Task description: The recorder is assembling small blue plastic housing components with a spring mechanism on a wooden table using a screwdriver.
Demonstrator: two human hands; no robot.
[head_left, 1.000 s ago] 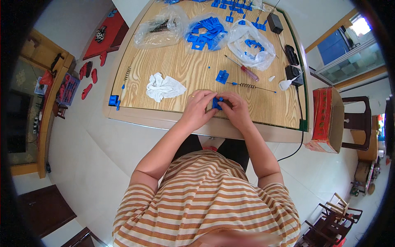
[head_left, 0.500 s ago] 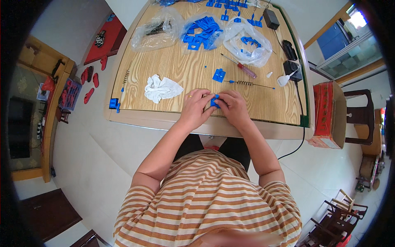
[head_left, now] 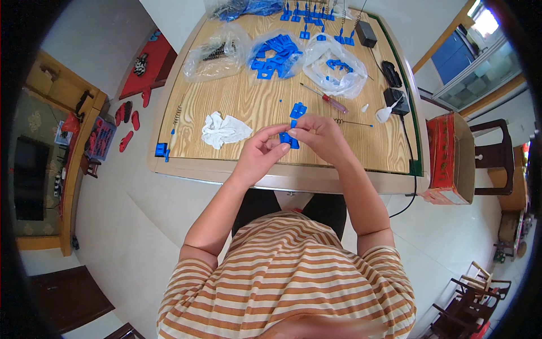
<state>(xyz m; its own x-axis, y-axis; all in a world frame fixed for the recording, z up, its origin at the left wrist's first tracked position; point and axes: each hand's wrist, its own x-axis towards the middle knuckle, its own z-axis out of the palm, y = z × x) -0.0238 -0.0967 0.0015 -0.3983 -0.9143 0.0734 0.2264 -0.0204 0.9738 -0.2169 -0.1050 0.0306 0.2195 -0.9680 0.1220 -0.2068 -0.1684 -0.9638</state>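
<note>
Hands had lifted off the table edge since half a second earlier and moved further over the wooden table (head_left: 248,107). I judged the fitting work had gone from pressing down to handling in the air. My left hand (head_left: 261,152) and right hand (head_left: 319,135) both pinched the small blue plastic part (head_left: 288,138) between narrow fingertips, just on my side of the loose blue piece (head_left: 297,109). Its long axis ran roughly upright in the picture, the thin end pointing away from me toward that piece. The white crumpled cloth (head_left: 224,129) lay to the left of the part, the red-handled screwdriver (head_left: 326,99) beyond it.
</note>
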